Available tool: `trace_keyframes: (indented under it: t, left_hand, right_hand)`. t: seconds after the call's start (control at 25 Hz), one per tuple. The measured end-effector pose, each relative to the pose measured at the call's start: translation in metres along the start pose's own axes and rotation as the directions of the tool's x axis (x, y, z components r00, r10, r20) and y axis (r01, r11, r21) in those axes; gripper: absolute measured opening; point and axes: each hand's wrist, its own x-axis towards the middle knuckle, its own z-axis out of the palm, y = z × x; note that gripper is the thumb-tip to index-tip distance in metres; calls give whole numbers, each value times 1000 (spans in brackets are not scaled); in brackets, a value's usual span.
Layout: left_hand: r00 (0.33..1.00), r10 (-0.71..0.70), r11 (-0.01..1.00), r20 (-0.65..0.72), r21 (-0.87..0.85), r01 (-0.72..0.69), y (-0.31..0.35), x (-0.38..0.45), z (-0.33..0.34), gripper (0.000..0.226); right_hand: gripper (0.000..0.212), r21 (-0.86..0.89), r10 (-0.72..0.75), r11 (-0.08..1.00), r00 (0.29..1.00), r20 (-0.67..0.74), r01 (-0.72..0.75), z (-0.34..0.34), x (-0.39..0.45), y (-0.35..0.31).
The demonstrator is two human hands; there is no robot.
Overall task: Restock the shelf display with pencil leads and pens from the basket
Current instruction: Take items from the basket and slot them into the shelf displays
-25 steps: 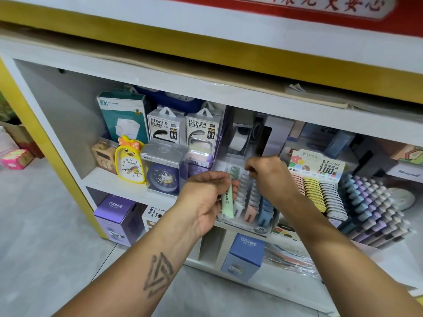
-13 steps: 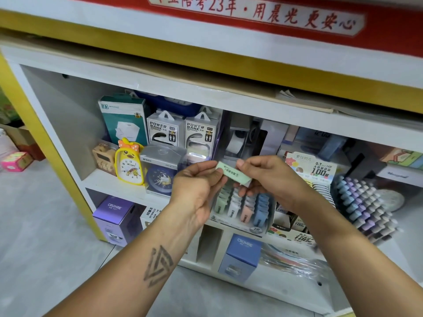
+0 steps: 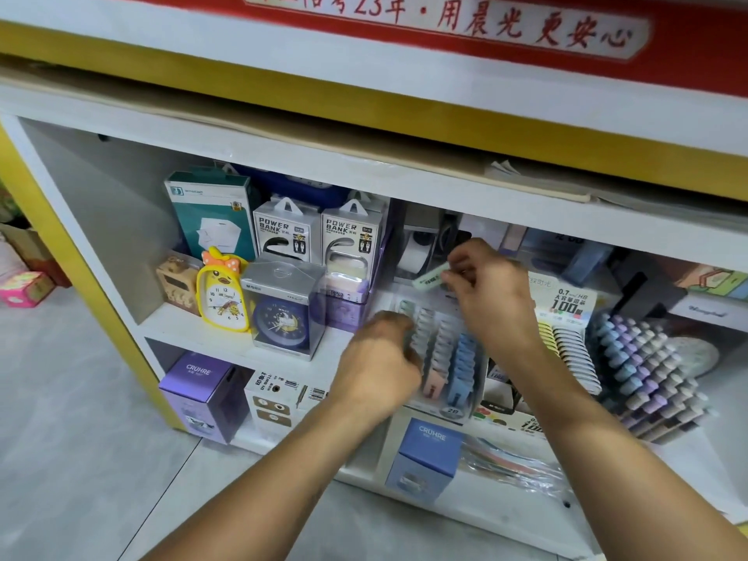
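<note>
A clear display tray (image 3: pixel 450 410) on the middle shelf holds rows of pencil lead cases (image 3: pixel 464 360) in green, white, pink and blue. My right hand (image 3: pixel 491 295) pinches one pale green lead case (image 3: pixel 430 276) at its right end and holds it tilted above the back of the tray. My left hand (image 3: pixel 378 360) is lower, at the tray's left green row; its fingertips are blurred and hidden behind the back of the hand. The basket is not in view.
Left of the tray stand power bank boxes (image 3: pixel 350 236), a boxed blue clock (image 3: pixel 283 313) and a yellow duck clock (image 3: pixel 222 295). To the right are a 0.7 HB lead display (image 3: pixel 568 307) and a stepped rack of pastel pens (image 3: pixel 647 370). CRUHRE boxes (image 3: pixel 427 455) sit below.
My left hand let go of the green case and dropped to the tray's left row. My right hand carried the case up and to the right, over the back of the tray.
</note>
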Motion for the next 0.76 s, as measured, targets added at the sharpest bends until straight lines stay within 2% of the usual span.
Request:
trace_keyframes:
  t: [0.08, 0.16, 0.28, 0.4, 0.56, 0.76]
  left_hand:
    - [988, 120, 968, 100, 209, -139, -1, -7, 5, 41]
    - [976, 177, 935, 129, 289, -207, -2, -11, 8, 43]
    - [969, 207, 917, 134, 320, -240, -2, -12, 6, 42]
    - [969, 204, 912, 141, 331, -241, -2, -13, 4, 40]
    - [973, 173, 923, 155, 319, -214, -1, -12, 2, 39]
    - [973, 159, 926, 167, 315, -205, 0, -11, 3, 41]
  right_hand:
    - [12, -144, -105, 983, 993, 57, 112, 12, -1, 2]
    - [10, -240, -133, 958, 984, 115, 158, 25, -1, 5]
    - [24, -278, -96, 948, 973, 212, 154, 40, 0, 8]
    - [28, -285, -86, 944, 956, 281, 168, 48, -1, 8]
    - [23, -306, -69, 938, 951, 302, 165, 52, 0, 7]
    - [23, -195, -31, 977, 955, 295, 92, 52, 3, 4]
